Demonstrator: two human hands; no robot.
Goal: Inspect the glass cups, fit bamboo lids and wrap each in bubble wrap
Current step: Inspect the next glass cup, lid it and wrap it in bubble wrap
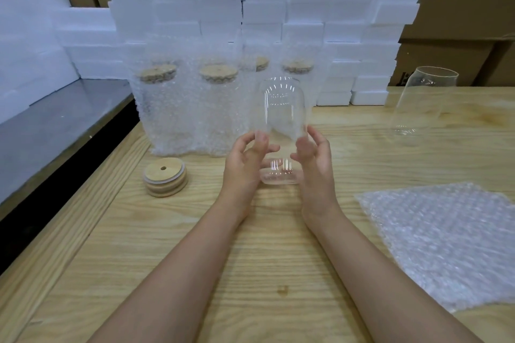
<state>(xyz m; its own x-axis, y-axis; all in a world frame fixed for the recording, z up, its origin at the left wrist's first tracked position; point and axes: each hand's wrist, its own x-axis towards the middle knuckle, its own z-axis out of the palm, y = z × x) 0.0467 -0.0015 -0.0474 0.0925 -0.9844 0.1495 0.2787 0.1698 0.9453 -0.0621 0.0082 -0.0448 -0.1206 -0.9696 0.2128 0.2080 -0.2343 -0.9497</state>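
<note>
I hold a clear glass cup [282, 111] upright above the wooden table [250, 253], in the middle of the view. My left hand [245, 164] grips its lower left side, thumb on the glass. My right hand [315, 167] grips the lower right side with curled fingers. A short stack of bamboo lids [165, 177] with a straw hole lies left of my hands. A flat bubble wrap sheet [443, 242] lies at the right. Several cups wrapped in bubble wrap with bamboo lids [192, 108] stand behind.
Another bare glass cup [420, 103] stands at the far right of the table. White foam blocks [264, 8] are stacked along the back, with cardboard boxes [459, 44] at the right. A grey metal surface [55, 131] adjoins the table on the left.
</note>
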